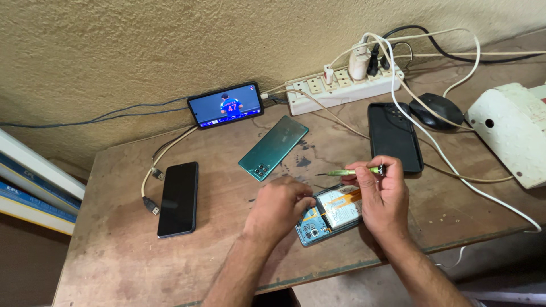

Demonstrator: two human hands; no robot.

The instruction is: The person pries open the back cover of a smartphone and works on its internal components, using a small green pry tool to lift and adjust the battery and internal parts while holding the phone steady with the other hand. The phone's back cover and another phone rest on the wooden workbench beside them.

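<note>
Opened smartphone (330,213), its back cover off and its battery and camera cluster showing, lies face down near the front edge of the worn wooden table (114,256), between the two hands. Going by size, the table comes first, set against a rough plaster wall (142,45); on it, at the far right, sits a white housing (509,131), and at the back a white power strip (341,88) crowded with plugs and cables. A phone playing a sports broadcast (226,105) leans against the wall. A dark phone (178,198) lies to the left, another black phone (393,136) lies behind the right hand, and the teal back cover (273,147) lies apart, behind the opened phone. A black computer mouse (437,110) rests near the strip.

Left hand (278,207) is curled over the phone's upper left part, fingers bent down onto it, seemingly steadying or working at the frame; exactly what the fingertips touch is hidden. Right hand (382,196) is closed around a slim green-handled screwdriver (351,171), held level above the phone with its tip pointing left, not on any screw.

The work appears to be at the disassembly stage, cover removed and internals exposed. A fitting next move would call for lowering the tip squarely into a small screw head while the phone stays pinned flat.
</note>
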